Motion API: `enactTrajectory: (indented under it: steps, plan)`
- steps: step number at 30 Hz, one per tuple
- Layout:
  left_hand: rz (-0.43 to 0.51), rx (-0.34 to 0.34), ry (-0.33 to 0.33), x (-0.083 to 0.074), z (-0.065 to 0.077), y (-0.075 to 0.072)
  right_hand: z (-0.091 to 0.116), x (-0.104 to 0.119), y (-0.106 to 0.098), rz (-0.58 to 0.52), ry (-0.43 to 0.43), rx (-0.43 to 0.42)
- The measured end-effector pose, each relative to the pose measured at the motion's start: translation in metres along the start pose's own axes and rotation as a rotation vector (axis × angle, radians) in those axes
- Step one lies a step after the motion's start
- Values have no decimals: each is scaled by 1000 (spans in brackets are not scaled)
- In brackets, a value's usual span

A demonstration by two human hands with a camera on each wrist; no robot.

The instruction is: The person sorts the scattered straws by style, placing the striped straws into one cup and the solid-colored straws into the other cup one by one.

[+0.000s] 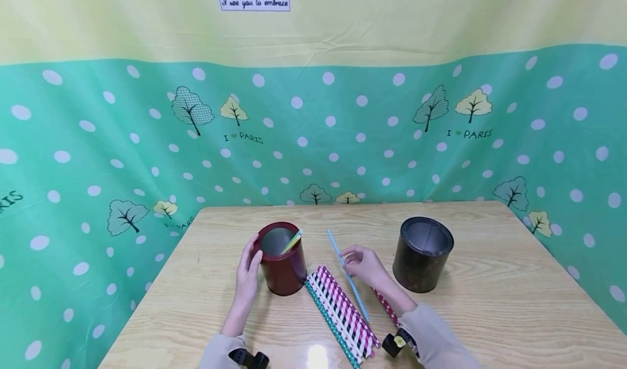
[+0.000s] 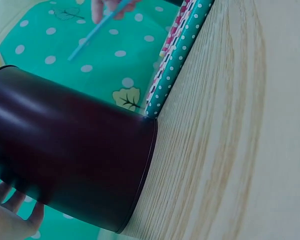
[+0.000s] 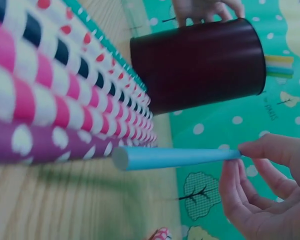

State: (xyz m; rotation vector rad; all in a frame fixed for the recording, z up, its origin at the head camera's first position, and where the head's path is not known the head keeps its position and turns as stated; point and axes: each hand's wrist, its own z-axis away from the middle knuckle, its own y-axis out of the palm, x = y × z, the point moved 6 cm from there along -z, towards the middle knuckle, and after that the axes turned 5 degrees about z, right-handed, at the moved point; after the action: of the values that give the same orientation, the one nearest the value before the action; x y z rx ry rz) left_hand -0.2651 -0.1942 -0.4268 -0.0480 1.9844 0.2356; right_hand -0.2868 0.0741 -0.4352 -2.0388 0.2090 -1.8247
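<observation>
At the left of the table stands a dark red can (image 1: 284,274) with a few plain straws (image 1: 292,243), yellow, green and blue, leaning out over its rim. My left hand (image 1: 248,275) holds the can's left side, thumb toward the front. Between thumb and fingertips my right hand (image 1: 363,266) pinches a light blue paper straw (image 3: 175,157) along its length. The straw slants over the right edge of a row of patterned paper straws (image 1: 340,312): green dotted, red dotted, black striped, pink striped and purple-pink dotted.
A black can (image 1: 416,265) stands to the right, beyond my right hand. Under my right forearm lies a red dotted straw (image 1: 386,306), partly hidden. The row's far end comes close to the red can's base. A patterned curtain (image 1: 343,135) hangs behind the wooden table (image 1: 499,282).
</observation>
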Motion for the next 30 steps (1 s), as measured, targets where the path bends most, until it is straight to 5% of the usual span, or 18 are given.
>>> enactTrajectory:
  steps: [20, 30]
  plan:
    - [-23, -16, -3, 2, 1, 0, 11, 46, -4, -287, 8, -118]
    - [-45, -20, -2, 1, -1, 1, 7, 73, -7, -336, -34, -177]
